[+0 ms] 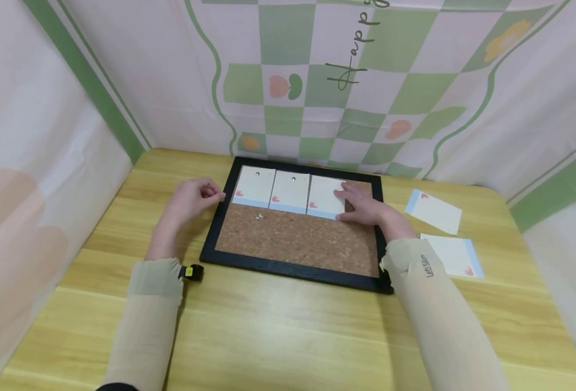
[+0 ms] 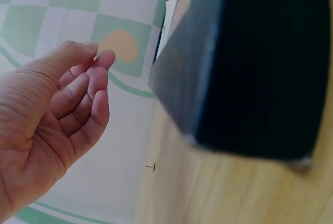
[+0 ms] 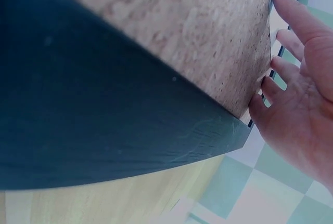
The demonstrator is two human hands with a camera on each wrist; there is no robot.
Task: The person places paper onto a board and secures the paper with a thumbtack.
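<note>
A corkboard [image 1: 297,239] in a black frame [image 1: 288,273] lies on the table. Three white cards with blue edges and pink flowers line its upper half. The left card [image 1: 253,190] and the middle card [image 1: 289,195] each carry a thumbtack near the top. On the right card [image 1: 323,190] rest the spread fingers of my right hand [image 1: 366,209], the thumb near its lower corner. Beside the frame's left edge, my left hand [image 1: 187,203] pinches a tiny shiny thumbtack [image 2: 98,55] between thumb and forefinger, mostly hidden by the fingertips.
Small loose tacks [image 1: 260,216] lie on the cork below the cards. Another thumbtack [image 2: 153,167] lies on the table near the left hand. Two more cards, one farther back [image 1: 436,213] and one nearer [image 1: 449,252], lie right of the board. A checked curtain [image 1: 288,49] hangs behind.
</note>
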